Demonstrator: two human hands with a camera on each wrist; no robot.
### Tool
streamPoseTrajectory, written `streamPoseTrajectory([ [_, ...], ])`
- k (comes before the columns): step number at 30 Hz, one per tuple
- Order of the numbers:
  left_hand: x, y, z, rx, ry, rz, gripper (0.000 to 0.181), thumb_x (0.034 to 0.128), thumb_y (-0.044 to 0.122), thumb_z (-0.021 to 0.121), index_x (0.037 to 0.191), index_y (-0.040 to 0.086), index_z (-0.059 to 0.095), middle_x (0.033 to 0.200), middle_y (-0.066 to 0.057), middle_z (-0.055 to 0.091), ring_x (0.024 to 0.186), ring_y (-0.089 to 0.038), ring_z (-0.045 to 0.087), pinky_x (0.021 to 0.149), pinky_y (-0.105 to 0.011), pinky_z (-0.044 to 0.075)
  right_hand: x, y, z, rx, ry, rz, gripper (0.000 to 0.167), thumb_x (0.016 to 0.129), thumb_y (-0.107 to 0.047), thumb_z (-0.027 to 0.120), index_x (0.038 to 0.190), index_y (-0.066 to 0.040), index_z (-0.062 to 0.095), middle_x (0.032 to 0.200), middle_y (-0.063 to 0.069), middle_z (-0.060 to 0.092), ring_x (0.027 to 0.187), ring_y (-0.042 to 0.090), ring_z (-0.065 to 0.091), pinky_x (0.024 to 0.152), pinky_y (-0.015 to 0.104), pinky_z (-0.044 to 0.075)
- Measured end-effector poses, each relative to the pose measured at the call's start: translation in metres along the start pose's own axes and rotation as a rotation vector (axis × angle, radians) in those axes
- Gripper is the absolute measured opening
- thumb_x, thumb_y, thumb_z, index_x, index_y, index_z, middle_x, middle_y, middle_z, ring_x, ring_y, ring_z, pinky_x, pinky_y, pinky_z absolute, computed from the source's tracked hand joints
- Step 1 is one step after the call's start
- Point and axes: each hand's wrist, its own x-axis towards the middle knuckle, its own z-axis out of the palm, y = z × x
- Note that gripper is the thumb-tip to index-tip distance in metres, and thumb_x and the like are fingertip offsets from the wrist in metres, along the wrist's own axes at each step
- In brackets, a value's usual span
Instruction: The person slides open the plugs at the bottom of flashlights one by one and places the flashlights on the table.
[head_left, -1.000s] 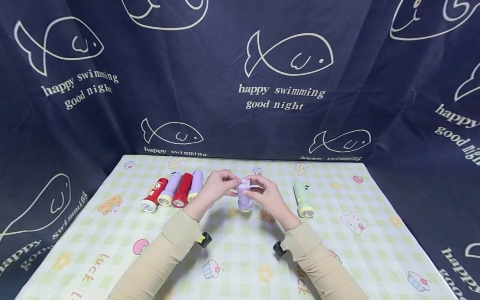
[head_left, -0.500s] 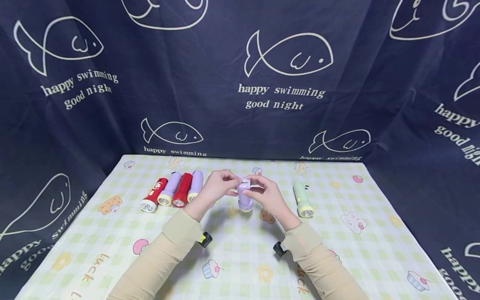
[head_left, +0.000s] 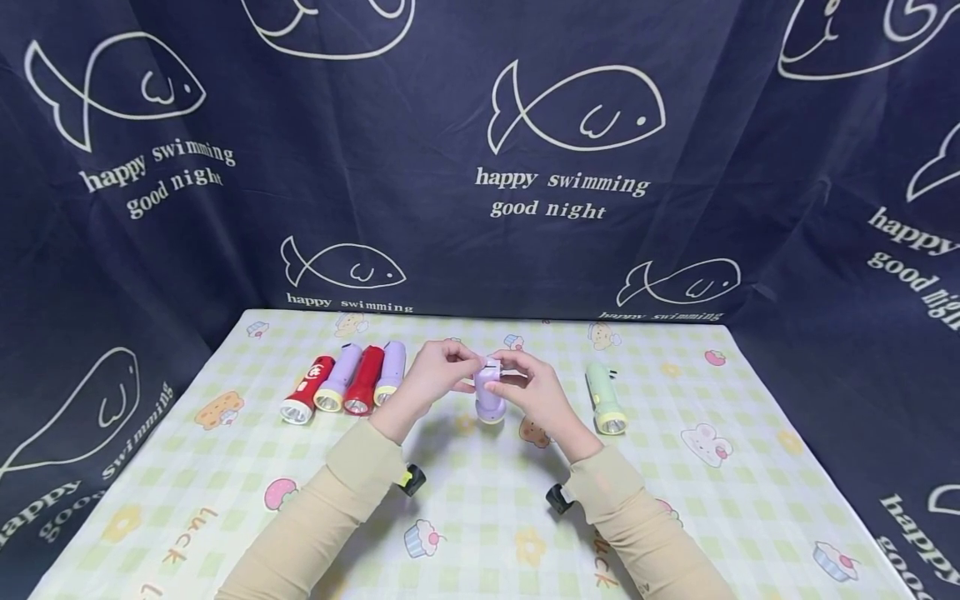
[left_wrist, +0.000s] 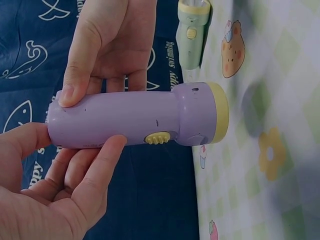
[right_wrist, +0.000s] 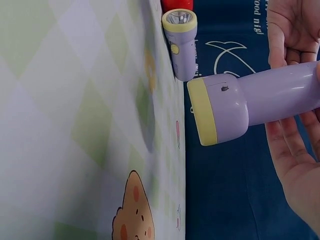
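Both hands hold a purple flashlight above the middle of the table, its yellow-rimmed lens end pointing down. My left hand grips it near the tail from the left; in the left wrist view, one left-hand digit touches the tail edge and another presses the side near the yellow switch. From the other side my right hand pinches the body, thumb flat along it near the tail. Small dark scuffs mark the purple surface. At the tail, a dark slit shows in the head view.
On the left lie a red-and-white flashlight, a red one and two purple ones, side by side. A green flashlight lies to the right. A dark fish-print curtain rises behind the checked tablecloth.
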Motion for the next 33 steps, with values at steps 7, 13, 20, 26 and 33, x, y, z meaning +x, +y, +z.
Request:
streamPoseTrajectory([
  [7,-0.0001,-0.0003,0.0004,0.009,0.006,-0.005,0.014,0.0820,0.009,0.068,0.088,-0.004,0.069,0.086,-0.009,0.063,0.076,-0.014,0.064,0.065,-0.035,0.059,-0.0011,-0.0014,0.0006,0.006,-0.007,-0.012,0.037,0.081,0.001,0.071,0.115,0.007,0.059,0.110,0.024,0.062,0.095,0.012,0.063,0.091,0.034,0.053],
  [13,-0.0004,0.0000,0.0011,0.019,0.015,-0.012,0.014,0.0817,0.010,0.069,0.087,-0.003,0.069,0.086,-0.009,0.062,0.076,-0.014,0.063,0.065,-0.035,0.059,-0.0014,-0.0022,0.0009,-0.011,-0.003,-0.030,0.037,0.081,0.001,0.071,0.115,0.006,0.059,0.112,0.023,0.062,0.103,0.028,0.061,0.092,0.039,0.052],
  [20,-0.0011,0.0003,0.0018,0.028,0.021,-0.015,0.016,0.0809,0.013,0.072,0.085,-0.002,0.068,0.091,-0.008,0.057,0.077,-0.015,0.061,0.065,-0.034,0.059,-0.0017,-0.0028,0.0008,-0.032,-0.005,-0.038,0.035,0.080,0.000,0.071,0.113,0.005,0.060,0.113,0.021,0.062,0.105,0.022,0.060,0.092,0.033,0.052],
  [26,-0.0018,0.0002,0.0022,0.033,0.022,-0.018,0.018,0.0809,0.015,0.073,0.084,-0.002,0.068,0.093,-0.007,0.053,0.077,-0.014,0.058,0.065,-0.033,0.059,-0.0017,-0.0037,0.0016,-0.040,-0.010,-0.049,0.035,0.080,0.000,0.071,0.113,0.006,0.061,0.113,0.020,0.062,0.103,0.012,0.060,0.091,0.032,0.052],
  [33,-0.0028,0.0014,0.0032,0.043,0.035,-0.030,0.019,0.0795,0.017,0.074,0.081,-0.001,0.066,0.092,-0.007,0.051,0.074,-0.013,0.057,0.064,-0.032,0.059,-0.0016,-0.0040,0.0026,-0.048,-0.019,-0.054,0.035,0.081,0.001,0.070,0.114,0.006,0.060,0.114,0.021,0.062,0.106,0.023,0.060,0.091,0.032,0.052],
])
